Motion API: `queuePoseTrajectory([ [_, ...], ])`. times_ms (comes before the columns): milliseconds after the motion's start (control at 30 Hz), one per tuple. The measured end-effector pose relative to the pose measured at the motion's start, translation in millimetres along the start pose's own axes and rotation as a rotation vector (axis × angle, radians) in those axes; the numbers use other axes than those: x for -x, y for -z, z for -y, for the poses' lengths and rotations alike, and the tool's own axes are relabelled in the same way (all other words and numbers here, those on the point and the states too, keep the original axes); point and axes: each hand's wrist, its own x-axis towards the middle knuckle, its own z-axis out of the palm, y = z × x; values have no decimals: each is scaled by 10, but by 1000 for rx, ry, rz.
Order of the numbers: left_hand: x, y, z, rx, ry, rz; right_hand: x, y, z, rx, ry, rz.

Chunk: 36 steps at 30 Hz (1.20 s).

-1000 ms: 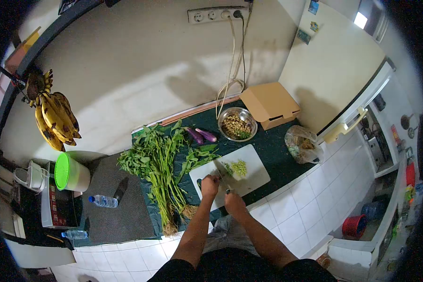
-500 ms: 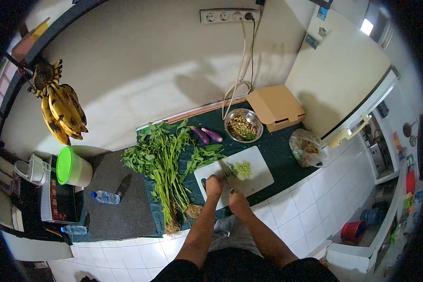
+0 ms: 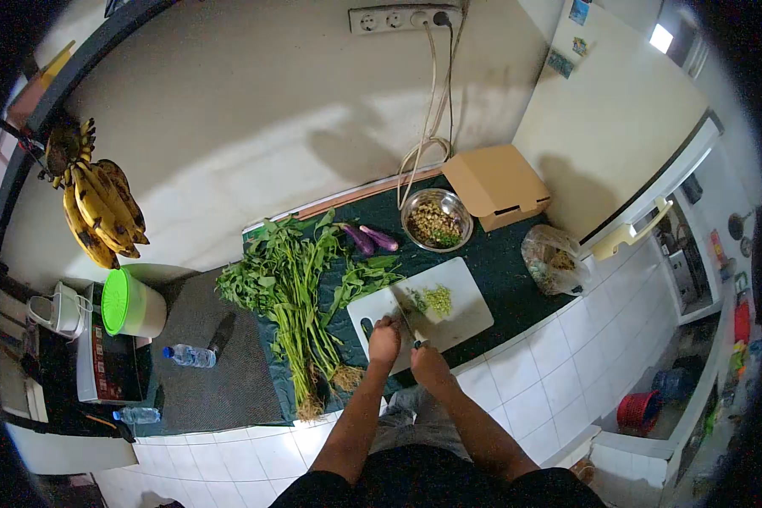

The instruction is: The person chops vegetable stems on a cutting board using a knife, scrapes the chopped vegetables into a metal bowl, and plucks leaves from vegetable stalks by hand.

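My right hand is wrapped round the handle of a kitchen knife, its blade pointing away from me over a white cutting board. Just left of the blade, my left hand rests on the board with its fingers curled together. Whatever those fingers hold is hidden. A small heap of chopped pale green vegetable lies right of the blade, with darker green bits beside it. Leafy green stems touch the board's upper left side.
Left of the board lies a large bunch of rooted greens. Behind are two purple eggplants, a metal bowl of chopped food and a cardboard box. A plastic bag sits right; a water bottle lies left. Bananas hang upper left.
The view has shifted slightly. Both hands stay at nearly the same place on the board, and the knife remains beside my left fingers.
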Motion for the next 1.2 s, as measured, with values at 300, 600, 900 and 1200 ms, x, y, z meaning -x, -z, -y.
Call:
queuePoseTrajectory([
  [300,9,35,-1,125,16,-48,13,-193,-153,-19,74,25],
  [600,-38,131,-22,145,89,-11,5,-379,-257,71,233,-54],
  [900,31,71,0,203,74,-93,-170,-68,88,-1,-38,-11],
  [1200,123,118,-56,106,16,-45,194,-180,-20,49,-73,48],
])
